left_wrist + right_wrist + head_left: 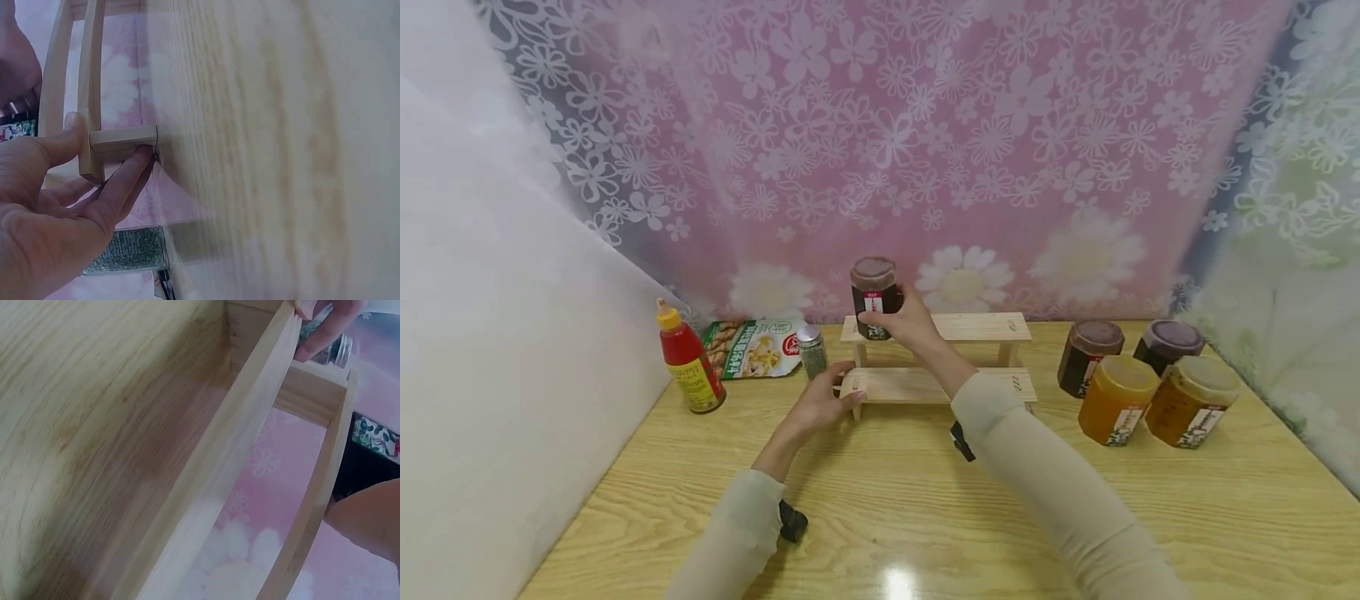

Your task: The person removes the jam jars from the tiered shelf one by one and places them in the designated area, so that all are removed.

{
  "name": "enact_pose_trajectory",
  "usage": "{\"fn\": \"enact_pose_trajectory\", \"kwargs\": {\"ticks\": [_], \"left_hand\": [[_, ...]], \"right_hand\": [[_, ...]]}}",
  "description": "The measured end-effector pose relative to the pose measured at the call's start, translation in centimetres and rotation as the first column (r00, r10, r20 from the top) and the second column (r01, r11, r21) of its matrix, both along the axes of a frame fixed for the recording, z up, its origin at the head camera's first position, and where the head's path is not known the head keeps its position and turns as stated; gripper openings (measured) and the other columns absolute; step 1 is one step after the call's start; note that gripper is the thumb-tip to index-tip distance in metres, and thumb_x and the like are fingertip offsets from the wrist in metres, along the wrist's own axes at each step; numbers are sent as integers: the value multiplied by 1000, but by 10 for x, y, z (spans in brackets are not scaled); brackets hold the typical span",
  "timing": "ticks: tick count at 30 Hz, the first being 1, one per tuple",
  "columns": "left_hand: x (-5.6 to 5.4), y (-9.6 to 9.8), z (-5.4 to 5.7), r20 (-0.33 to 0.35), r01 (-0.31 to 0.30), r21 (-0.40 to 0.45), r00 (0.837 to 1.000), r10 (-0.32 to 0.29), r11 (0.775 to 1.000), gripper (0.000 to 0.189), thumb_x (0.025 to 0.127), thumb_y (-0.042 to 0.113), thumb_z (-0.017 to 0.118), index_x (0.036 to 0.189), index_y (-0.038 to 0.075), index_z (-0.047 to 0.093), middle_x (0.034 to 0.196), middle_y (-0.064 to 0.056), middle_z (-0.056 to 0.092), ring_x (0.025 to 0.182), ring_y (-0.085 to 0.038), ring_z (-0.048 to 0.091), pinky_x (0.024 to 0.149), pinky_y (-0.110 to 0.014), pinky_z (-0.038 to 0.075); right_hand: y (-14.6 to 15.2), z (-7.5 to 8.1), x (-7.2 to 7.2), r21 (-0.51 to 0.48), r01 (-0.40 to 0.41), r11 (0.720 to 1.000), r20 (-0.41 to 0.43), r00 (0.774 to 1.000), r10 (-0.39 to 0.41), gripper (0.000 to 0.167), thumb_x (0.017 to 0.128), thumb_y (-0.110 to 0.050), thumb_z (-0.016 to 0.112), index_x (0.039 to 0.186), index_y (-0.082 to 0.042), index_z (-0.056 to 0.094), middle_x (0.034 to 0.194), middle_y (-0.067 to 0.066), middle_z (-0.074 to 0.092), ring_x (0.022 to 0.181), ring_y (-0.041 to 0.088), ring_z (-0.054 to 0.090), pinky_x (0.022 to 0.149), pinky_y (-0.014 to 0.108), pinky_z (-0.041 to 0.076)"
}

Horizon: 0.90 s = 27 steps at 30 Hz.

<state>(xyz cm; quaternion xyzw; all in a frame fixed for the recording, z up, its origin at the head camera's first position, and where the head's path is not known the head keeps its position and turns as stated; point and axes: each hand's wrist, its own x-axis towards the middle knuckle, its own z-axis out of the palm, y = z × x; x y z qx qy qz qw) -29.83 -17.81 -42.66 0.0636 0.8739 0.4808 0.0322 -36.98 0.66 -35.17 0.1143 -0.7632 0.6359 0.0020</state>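
Note:
A two-step wooden rack (917,385) stands on the table. My right hand (913,321) holds a dark jar (874,279) with a purplish lid, thumb across its front, upright at the left end of the upper step. In the right wrist view only part of this jar (359,465) shows beyond the board. My left hand (823,404) grips the left end of the lower step. In the left wrist view its thumb (70,128) lies on the board and its fingers reach around the end leg. A spice shaker (812,352) with a silvery cap stands just behind that hand.
On the left are a red squeeze bottle (694,367) with a yellow cap and a green food packet (752,348) lying flat. Two dark jars (1086,354) and two amber jars (1118,400) cluster on the right. A pink floral curtain (880,150) hangs behind the table (880,500).

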Motion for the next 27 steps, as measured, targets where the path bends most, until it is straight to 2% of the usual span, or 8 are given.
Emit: {"fn": "enact_pose_trajectory", "kwargs": {"ticks": [5,12,22,27], "left_hand": [[0,1,-1,-2,2,-7,1000,-2,1000,60,102,18,70,156,9,46,148,-24,54,128,-40,59,101,-51,53],[-1,0,-3,-6,-3,-13,1000,2,1000,62,101,18,70,157,10,45,151,-22,52,129,-39,59,101,-51,53],[1,0,-4,-6,3,24,1000,-3,1000,60,101,14,70,155,7,46,146,-24,55,126,-39,60,99,-49,54],[1,0,-2,-20,7,16,1000,-6,1000,59,101,16,70,155,8,46,144,-25,56,123,-39,61,96,-48,55]], "right_hand": [[5,0,5,65,25,998,-32,999,-23,78,87,-24,86,152,-12,43,145,14,57,132,33,56,108,51,48],[17,-3,13,94,33,995,-47,999,-28,76,87,-24,83,152,-16,45,141,10,60,127,31,59,105,51,49],[34,-5,28,54,27,998,27,999,-29,64,86,-17,77,143,-14,51,130,11,62,118,30,61,101,48,51],[49,-1,39,-7,7,1000,20,1000,-7,62,82,-11,76,140,-9,55,130,15,63,119,31,60,103,48,50]]}}
